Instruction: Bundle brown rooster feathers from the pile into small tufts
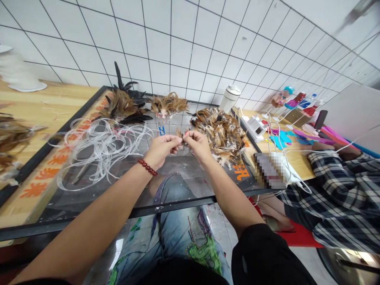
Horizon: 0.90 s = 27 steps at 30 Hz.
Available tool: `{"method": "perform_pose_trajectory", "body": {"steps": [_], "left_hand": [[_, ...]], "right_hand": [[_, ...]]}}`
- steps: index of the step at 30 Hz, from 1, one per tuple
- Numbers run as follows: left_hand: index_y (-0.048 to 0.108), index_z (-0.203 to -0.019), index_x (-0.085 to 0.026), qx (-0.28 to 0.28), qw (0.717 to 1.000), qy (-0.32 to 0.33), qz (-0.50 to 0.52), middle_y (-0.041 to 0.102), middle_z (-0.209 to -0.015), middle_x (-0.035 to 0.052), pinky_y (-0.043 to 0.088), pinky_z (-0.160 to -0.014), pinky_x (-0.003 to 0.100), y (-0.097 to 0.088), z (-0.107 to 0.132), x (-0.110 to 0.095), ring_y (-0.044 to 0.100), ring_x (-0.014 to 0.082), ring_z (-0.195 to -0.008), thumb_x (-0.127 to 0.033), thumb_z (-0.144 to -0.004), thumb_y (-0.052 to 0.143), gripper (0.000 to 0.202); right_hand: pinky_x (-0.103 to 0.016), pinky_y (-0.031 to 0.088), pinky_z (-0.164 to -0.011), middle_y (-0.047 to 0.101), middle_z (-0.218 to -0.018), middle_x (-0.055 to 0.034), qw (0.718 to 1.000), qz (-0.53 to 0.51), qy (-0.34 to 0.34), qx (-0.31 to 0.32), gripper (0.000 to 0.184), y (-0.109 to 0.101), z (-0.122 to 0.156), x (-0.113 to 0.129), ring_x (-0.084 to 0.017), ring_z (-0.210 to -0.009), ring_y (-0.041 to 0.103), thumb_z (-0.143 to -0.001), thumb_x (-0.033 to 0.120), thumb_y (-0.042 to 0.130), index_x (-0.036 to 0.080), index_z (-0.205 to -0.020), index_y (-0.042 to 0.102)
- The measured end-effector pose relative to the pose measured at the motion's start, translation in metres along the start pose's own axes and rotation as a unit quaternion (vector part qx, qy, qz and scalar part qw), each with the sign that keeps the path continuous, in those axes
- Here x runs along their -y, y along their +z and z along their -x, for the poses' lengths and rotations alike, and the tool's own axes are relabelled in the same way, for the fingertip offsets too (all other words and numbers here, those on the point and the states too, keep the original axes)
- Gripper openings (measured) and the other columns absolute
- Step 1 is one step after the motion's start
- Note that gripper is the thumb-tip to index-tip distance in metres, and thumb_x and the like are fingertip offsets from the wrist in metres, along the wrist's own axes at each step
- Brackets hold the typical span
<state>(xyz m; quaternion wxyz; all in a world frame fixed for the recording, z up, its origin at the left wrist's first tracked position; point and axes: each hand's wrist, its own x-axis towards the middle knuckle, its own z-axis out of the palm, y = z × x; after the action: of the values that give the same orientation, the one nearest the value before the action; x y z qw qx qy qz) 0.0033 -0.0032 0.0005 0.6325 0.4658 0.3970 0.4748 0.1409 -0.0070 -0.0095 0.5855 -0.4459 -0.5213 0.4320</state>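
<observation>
Left hand (162, 149), right hand (198, 145) pinch brown feather (179, 132)

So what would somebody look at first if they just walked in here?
Probably the big, fluffy heap of brown feathers just right of the hands, and the shiny tangle of clear strip on the left. Behind that tangle, a dark feather sticks up against the tiled wall. On the left wrist there's also a dark red bead bracelet.
</observation>
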Motion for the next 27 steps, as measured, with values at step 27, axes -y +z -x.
{"method": "perform_pose_trajectory", "body": {"steps": [27], "left_hand": [[0.064,-0.064,-0.012,-0.021,0.998,-0.027,0.056,0.063,-0.061,0.0032,0.040,-0.051,0.020,-0.0041,-0.0025,0.0017,0.056,0.0091,-0.056,-0.020,-0.055,0.078,0.019]], "right_hand": [[-0.026,0.036,-0.076,0.053,-0.073,0.0012,0.970,0.192,-0.142,0.035,0.012,-0.0050,0.0047,0.0031,-0.014,-0.074,0.046,-0.083,0.024,0.052,0.021,-0.072,0.057]]}}
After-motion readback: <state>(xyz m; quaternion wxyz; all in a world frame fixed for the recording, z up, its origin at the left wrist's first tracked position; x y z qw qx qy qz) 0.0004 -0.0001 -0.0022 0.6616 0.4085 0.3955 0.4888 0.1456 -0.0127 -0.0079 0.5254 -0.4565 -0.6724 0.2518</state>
